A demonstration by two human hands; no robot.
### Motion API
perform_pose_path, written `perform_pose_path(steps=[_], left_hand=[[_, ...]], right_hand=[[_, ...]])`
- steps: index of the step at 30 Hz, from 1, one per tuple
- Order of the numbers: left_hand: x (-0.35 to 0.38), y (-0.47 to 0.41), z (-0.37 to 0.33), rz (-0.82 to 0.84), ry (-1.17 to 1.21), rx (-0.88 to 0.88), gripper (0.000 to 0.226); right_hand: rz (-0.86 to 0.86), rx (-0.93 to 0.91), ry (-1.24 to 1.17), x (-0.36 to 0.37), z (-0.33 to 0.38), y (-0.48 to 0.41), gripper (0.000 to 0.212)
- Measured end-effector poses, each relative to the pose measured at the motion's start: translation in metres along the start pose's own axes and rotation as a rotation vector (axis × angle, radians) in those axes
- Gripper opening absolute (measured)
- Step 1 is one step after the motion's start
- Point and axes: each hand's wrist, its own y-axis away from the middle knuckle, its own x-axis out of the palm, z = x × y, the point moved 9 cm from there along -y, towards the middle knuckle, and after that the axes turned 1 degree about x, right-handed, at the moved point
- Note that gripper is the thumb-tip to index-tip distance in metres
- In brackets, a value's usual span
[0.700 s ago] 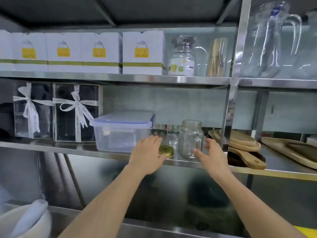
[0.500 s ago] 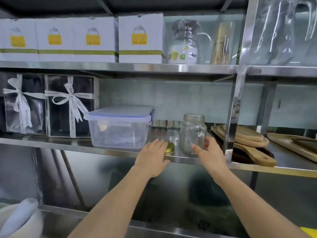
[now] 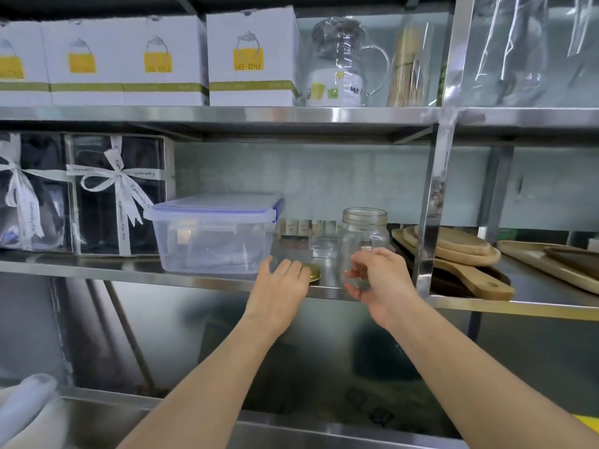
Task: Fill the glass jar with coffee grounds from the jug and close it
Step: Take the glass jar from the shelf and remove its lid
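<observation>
**Jar and Lid Retrieval at the Middle Shelf**

While both arms are reaching up to the middle steel shelf (image 3: 194, 281), the right hand (image 3: 381, 280) is closing its grip around the lower part of the empty glass jar (image 3: 363, 236). Thumb and fingers are curling onto the glass from the right and front; the jar is standing upright and lidless near the shelf's front edge, just left of the upright steel post (image 3: 432, 202).

The left hand (image 3: 280, 286) is lying palm-down, fingers loosely spread, with its fingertips resting over the gold metal lid (image 3: 313, 273). Whether that grip is actually holding the lid cannot be told. The lid is lying flat on the shelf, between the jar and the clear plastic storage container (image 3: 210, 234) with the blue-trimmed cover.

Round wooden boards (image 3: 453, 247) are sitting stacked to the right of the post. White boxes (image 3: 252, 56) and a wrapped glass jug (image 3: 340, 59) are occupying the upper shelf.
</observation>
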Motion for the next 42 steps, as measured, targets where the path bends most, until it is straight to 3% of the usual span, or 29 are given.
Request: perform_pose_path(steps=[3,6,8,17,21,23,30,42], left_hand=[[-0.012,0.005,0.011,-0.054,0.114,-0.068,0.037],[-0.026,0.02,0.034,-0.075,0.357,-0.32,0.019],[-0.031,0.038,0.042,-0.087,0.467,-0.445,0.018],[-0.078,0.114,0.031,-0.055,0.687,-0.522,0.01],[-0.109,0.158,0.03,0.013,0.769,-0.613,0.005],[-0.12,0.189,0.029,0.036,0.832,-0.696,0.009],[-0.139,0.296,0.007,0.172,0.96,-0.92,0.027],[-0.115,0.466,-0.044,0.419,1.226,-1.429,0.011]], right_hand=[[-0.022,0.014,-0.083,-0.006,0.0,0.013,0.029],[-0.02,0.034,-0.087,-0.016,0.0,0.038,0.022],[0.0,0.041,-0.085,-0.022,-0.002,0.058,0.018],[0.049,0.015,-0.037,-0.047,0.003,0.156,0.033],[0.048,0.009,-0.123,-0.067,0.01,0.206,0.029],[0.035,0.009,-0.145,-0.079,0.01,0.231,0.039],[-0.002,0.06,-0.067,-0.12,0.001,0.322,0.043],[-0.182,0.261,0.018,-0.193,-0.088,0.44,0.046]])
